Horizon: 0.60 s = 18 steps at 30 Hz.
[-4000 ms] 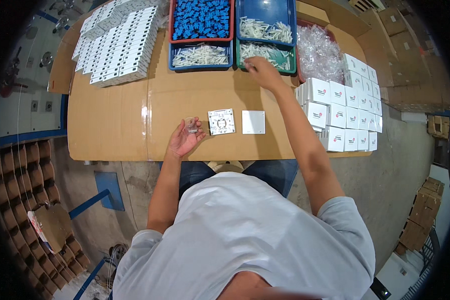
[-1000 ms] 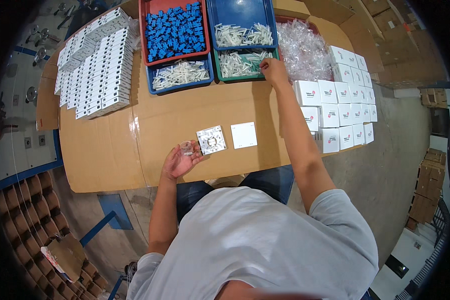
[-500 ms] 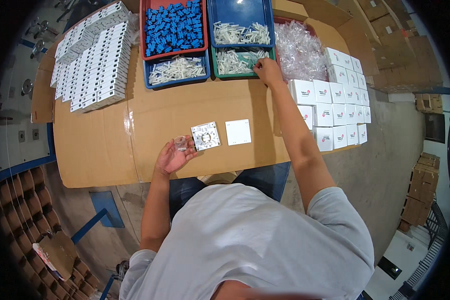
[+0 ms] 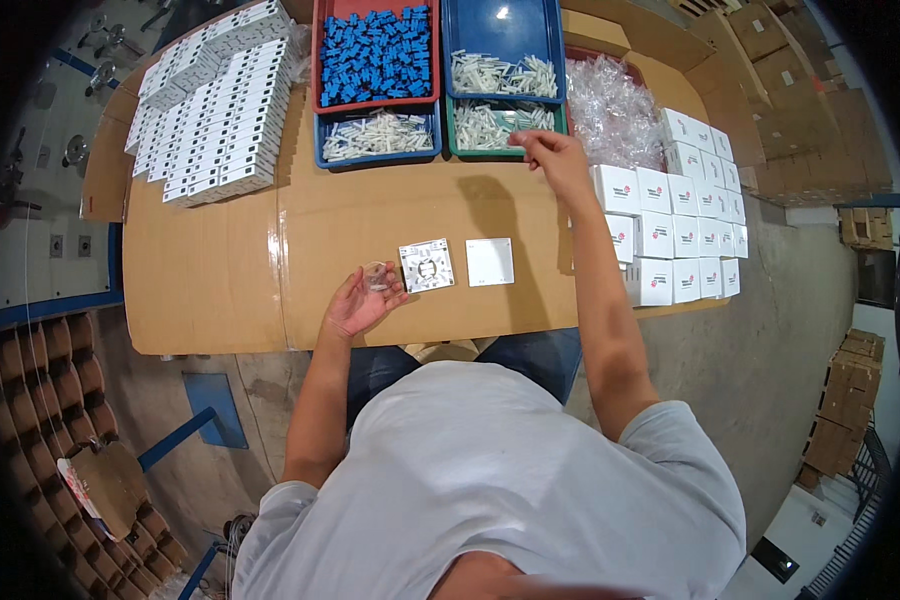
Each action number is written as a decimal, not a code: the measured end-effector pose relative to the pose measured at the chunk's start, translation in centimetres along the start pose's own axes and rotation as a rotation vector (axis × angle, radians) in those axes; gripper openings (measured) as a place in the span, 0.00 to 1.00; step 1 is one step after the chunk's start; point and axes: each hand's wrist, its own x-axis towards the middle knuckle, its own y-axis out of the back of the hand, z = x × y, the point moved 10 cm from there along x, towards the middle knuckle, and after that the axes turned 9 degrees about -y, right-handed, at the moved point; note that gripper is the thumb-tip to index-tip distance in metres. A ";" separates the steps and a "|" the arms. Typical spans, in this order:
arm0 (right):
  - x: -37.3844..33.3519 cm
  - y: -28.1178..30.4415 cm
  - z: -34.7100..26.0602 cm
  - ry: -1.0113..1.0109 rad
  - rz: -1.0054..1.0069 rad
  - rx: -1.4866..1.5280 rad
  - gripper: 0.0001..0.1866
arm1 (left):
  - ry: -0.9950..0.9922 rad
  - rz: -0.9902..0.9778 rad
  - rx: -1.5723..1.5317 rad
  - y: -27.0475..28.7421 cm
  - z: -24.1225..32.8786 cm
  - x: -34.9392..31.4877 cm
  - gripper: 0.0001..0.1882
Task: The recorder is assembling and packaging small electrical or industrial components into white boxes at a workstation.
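Palm up near the front edge of the table, my left hand (image 4: 363,302) has its fingers curled around a small clear plastic bag (image 4: 376,277) with small pieces in it. Just beyond those fingertips lies a square white plate with a patterned, cut-out face (image 4: 427,266). A plain white square plate (image 4: 490,262) lies to its right. My right hand (image 4: 558,165) hovers by the near rim of a green tray (image 4: 505,154) of small white parts, thumb and forefinger pinched together. What the pinch holds is too small to make out.
Blue trays (image 4: 380,160) (image 4: 500,25) hold more white parts; a red tray (image 4: 317,60) holds blue parts. Crumpled clear bags (image 4: 610,110) fill another tray. Stacked white boxes stand at right (image 4: 670,235) and left (image 4: 220,120) on the cardboard-covered table (image 4: 210,270).
My right hand has lifted out of the green tray and drawn back slightly toward me, fingers pinched. The view has shifted a little; my left hand still holds the clear bag.
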 end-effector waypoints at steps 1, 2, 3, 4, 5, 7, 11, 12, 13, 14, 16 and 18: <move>-1.4 -1.3 -0.8 -0.003 -0.063 0.083 0.11 | -0.009 -0.008 -0.018 -0.2 0.1 0.0 0.33; -2.9 -2.0 -1.6 -0.002 -0.068 0.087 0.11 | -0.019 -0.015 -0.036 -0.3 0.2 0.0 0.33; -4.3 -2.8 -2.4 -0.002 -0.101 0.159 0.11 | -0.022 -0.012 -0.030 -0.4 0.2 -0.1 0.33; -5.6 -3.8 -3.3 -0.003 -0.139 0.233 0.12 | -0.039 0.022 -0.016 -0.1 0.2 -0.2 0.32; -7.0 -4.7 -4.2 -0.020 -0.164 0.264 0.12 | -0.055 0.058 -0.002 0.2 0.3 -0.2 0.31; -9.3 -6.1 -5.9 -0.005 -0.215 0.365 0.11 | -0.063 0.034 -0.011 -0.4 0.3 0.1 0.31; -12.5 -7.5 -9.1 0.046 -0.331 0.536 0.11 | -0.112 -0.118 -0.048 -4.5 0.9 0.9 0.35; -13.0 -7.7 -9.9 0.061 -0.361 0.553 0.12 | -0.121 -0.112 -0.050 -5.5 1.0 1.1 0.35; -13.2 -7.9 -10.1 0.040 -0.363 0.578 0.11 | -0.123 -0.121 -0.065 -6.7 1.0 1.3 0.35; -13.2 -8.1 -10.2 0.034 -0.372 0.578 0.11 | -0.128 -0.130 -0.079 -7.9 1.0 1.6 0.34; -13.3 -8.3 -11.0 0.130 -0.318 0.356 0.09 | -0.169 -0.099 -0.114 -10.7 1.2 2.1 0.33; -13.5 -8.1 -11.4 0.159 -0.224 0.113 0.09 | -0.225 -0.047 -0.148 -12.7 1.3 1.9 0.32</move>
